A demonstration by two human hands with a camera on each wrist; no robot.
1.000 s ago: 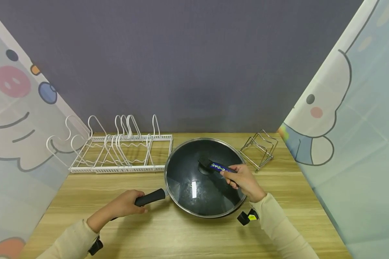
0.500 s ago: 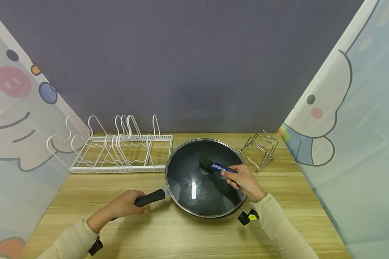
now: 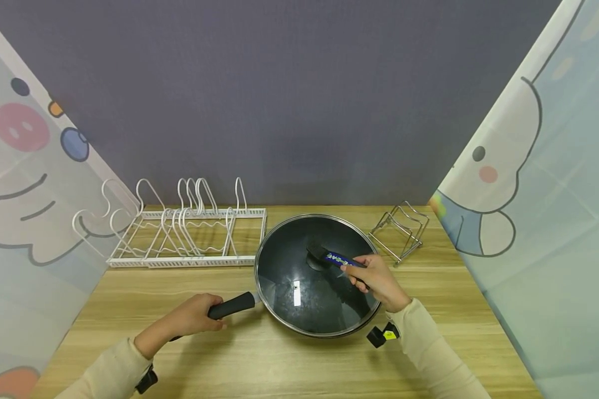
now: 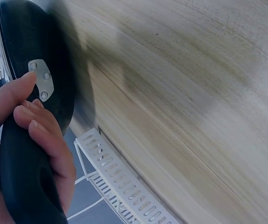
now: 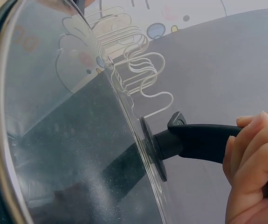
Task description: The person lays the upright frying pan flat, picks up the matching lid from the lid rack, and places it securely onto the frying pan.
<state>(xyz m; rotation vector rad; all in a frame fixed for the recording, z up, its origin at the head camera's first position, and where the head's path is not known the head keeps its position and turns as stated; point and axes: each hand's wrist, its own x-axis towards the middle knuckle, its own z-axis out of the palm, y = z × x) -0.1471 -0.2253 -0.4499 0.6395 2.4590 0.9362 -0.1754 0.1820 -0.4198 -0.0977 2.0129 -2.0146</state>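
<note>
A dark frying pan (image 4: 57, 44) sits in the middle of the table, covered by a glass lid (image 3: 289, 316) with a metal rim. My left hand (image 3: 196, 317) grips the pan's black handle (image 3: 235, 304), thumb near the riveted bracket (image 4: 41, 80) in the left wrist view. The lid's long black handle (image 3: 331, 257) has a blue label and rises at a slant from the centre knob. Around its outer end are the curled fingers and thumb of my right hand (image 3: 379, 279). The lid hides the pan's inside.
A white wire rack (image 3: 184, 260) with upright loops stands left of the pan, near the back wall (image 3: 299, 111). To the right is a small silver wire stand (image 3: 403, 235). Walls with cartoon pictures close off both sides of the wooden table (image 3: 279, 366).
</note>
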